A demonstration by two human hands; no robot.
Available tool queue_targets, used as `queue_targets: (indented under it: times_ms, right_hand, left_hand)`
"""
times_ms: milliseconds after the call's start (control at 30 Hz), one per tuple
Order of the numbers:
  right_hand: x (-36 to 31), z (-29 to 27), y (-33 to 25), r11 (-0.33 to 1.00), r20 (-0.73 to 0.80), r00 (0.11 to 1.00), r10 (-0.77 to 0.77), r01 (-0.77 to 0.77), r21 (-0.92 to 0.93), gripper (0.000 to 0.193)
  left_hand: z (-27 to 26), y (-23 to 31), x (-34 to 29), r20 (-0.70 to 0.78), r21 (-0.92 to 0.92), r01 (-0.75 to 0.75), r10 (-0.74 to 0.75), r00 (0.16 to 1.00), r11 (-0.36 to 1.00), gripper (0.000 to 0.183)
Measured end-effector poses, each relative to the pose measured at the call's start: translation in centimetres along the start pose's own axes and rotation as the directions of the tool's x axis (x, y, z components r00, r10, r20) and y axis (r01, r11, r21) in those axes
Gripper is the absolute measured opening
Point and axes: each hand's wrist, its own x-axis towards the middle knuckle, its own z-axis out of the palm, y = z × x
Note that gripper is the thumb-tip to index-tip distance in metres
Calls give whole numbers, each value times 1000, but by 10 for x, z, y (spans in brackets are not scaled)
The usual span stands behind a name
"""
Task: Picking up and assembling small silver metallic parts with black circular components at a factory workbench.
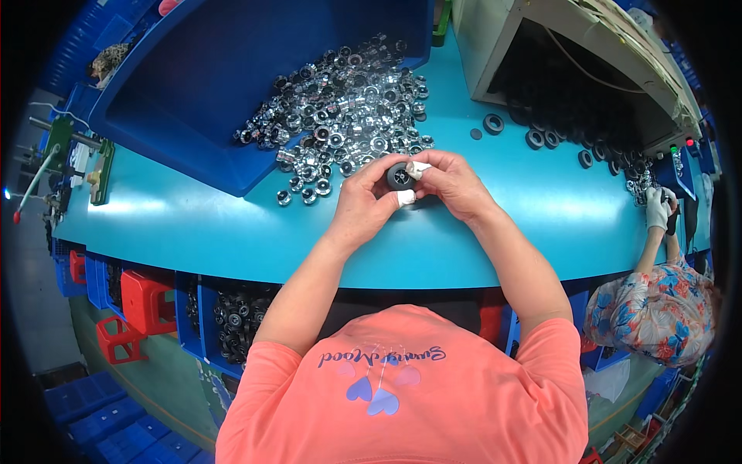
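Between my two hands is a small toy wheel (pixel 399 178) with a black tyre and a silvery spoked hub. My left hand (pixel 363 195) grips it from the left, its thumb wrapped in white tape. From the right, my right hand (pixel 454 184) closes on the same wheel, with white tape on a digit too. Just beyond my hands lies a heap of shiny chrome wheel hubs (pixel 348 116), spilling from a tilted blue bin (pixel 193 100). A few loose hubs (pixel 309 195) rest on the turquoise table (pixel 255 243) near my left hand.
Right of the heap lie black tyres (pixel 535 139) and a big pale box (pixel 495 46) with a dark opening full of tyres. A co-worker's gloved hand (pixel 658 210) works at the far right. A green metal fixture (pixel 100 174) stands at the left; red stools (pixel 147 301) sit below.
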Motion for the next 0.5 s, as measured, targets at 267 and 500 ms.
queue_targets:
  times_ms: [267,500]
  right_hand:
    - [-4,9,-7,986,-56,997,-46,36,-165,19]
    - [-2,2,-2,991,-5,997,76,-75,114,26]
  left_hand:
    - [-4,-5,0,-28,257,-34,43,999,966,48]
    - [-2,-6,1,-69,-106,-8,1,998,994,53]
